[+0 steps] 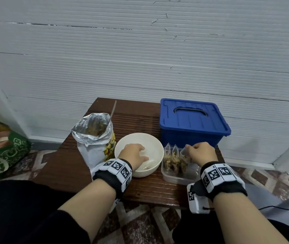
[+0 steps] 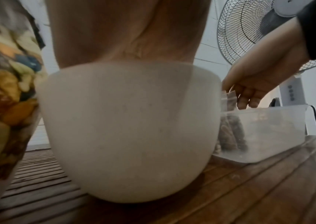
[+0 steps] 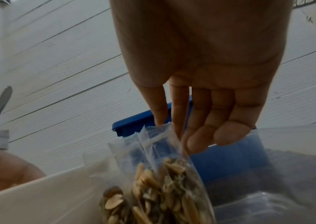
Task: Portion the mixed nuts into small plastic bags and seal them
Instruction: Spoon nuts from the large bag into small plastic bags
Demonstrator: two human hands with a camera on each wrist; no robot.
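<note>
Where slatted wooden table [image 1: 140, 120] meets white ribbed wall [image 1: 140, 59] | left grip [image 1: 133, 155] relaxed | right grip [image 1: 201, 152] pinching bag [image 1: 184, 159]

- Blue lidded storage box [image 1: 193, 123], dark handle folded flat on its lid, standing at the far right of the table.
- Dark slatted wooden table [image 1: 80, 166], set against the wall.
- White ribbed wall panelling [image 1: 140, 59] behind.
- Green patterned bag [image 1: 8, 150] on the floor, left.
- Pedestal fan [image 2: 249, 30], wire guard visible, right.
- Patterned floor tiles [image 1: 140, 224] below.
</note>
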